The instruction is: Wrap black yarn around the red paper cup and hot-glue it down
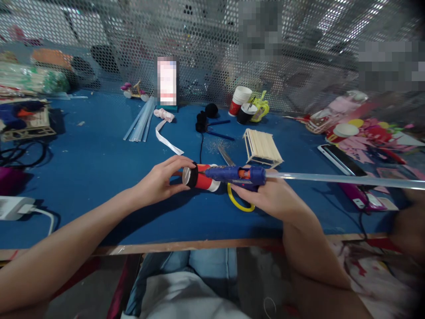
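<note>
My left hand (pixel 166 180) is closed around the base end of a red and white paper cup (pixel 206 180), which lies on its side with a black band round that end. In my right hand (pixel 272 195) is a blue hot glue gun (pixel 229 173), its nozzle pointing left at the black band. A long clear glue stick (pixel 332 178) juts out of the gun's back to the right. Whether the nozzle touches the band, I cannot tell. Yellow-handled scissors (pixel 239 206) lie partly beneath the gun and my right hand.
Behind my hands are a small wooden stick bench (pixel 264 146), clear glue sticks (pixel 141 122), white ribbon (pixel 168 142), black yarn (pixel 201 122) and stacked paper cups (pixel 241 95). A phone (pixel 340 160) lies at right, a white charger (pixel 15 208) at left. Metal mesh (pixel 206 48) borders the table's back.
</note>
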The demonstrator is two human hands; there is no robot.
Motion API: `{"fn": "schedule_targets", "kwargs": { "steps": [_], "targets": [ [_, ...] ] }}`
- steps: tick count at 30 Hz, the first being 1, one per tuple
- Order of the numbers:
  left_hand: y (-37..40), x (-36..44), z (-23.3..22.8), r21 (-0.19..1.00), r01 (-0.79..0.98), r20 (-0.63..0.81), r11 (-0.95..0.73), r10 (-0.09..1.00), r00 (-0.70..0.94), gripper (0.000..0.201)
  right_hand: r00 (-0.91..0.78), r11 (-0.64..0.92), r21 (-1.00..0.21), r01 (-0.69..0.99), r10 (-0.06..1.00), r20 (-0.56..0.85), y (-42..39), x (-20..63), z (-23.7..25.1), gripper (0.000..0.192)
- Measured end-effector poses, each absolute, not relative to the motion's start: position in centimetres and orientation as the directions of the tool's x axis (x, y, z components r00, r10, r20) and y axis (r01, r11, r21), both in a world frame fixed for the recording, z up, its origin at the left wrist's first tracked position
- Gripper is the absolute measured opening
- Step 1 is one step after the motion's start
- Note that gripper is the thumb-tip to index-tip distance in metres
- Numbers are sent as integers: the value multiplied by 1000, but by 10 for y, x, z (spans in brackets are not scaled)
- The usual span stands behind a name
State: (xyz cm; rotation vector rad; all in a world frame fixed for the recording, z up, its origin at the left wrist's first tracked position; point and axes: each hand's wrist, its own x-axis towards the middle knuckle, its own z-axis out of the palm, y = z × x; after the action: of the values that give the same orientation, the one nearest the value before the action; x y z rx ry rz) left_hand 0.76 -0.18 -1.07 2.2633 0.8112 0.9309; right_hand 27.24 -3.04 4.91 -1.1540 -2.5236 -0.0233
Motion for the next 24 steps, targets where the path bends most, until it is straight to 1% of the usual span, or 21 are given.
{"fn": "schedule_targets", "kwargs": {
  "steps": [2,3,7,11,15,19,24],
  "targets": [
    [-2,8,-11,705,308,404,-639,718,566,39,-511,590,-265,762,800,313,-31,273,46,13],
    [-2,8,-10,715,307,398,-628,727,560,40,-491,571,-299,765,817,304,-31,272,45,12],
    [-2,9,-9,751,314,365,-581,761,536,41,-499,560,-324,763,828,255,-33,270,45,14],
    [-2,9,-9,774,318,334,-547,780,528,42,-468,499,-376,781,866,176,-35,268,48,13],
    [-2,8,-9,781,330,317,-531,791,523,43,-450,491,-365,791,871,196,-36,270,46,12],
    [-2,8,-9,768,340,324,-543,787,525,42,-484,533,-333,778,846,224,-35,271,45,12],
    [-3,8,-9,724,325,371,-609,740,561,41,-547,611,-200,766,783,296,-32,269,51,15]
  ]
}}
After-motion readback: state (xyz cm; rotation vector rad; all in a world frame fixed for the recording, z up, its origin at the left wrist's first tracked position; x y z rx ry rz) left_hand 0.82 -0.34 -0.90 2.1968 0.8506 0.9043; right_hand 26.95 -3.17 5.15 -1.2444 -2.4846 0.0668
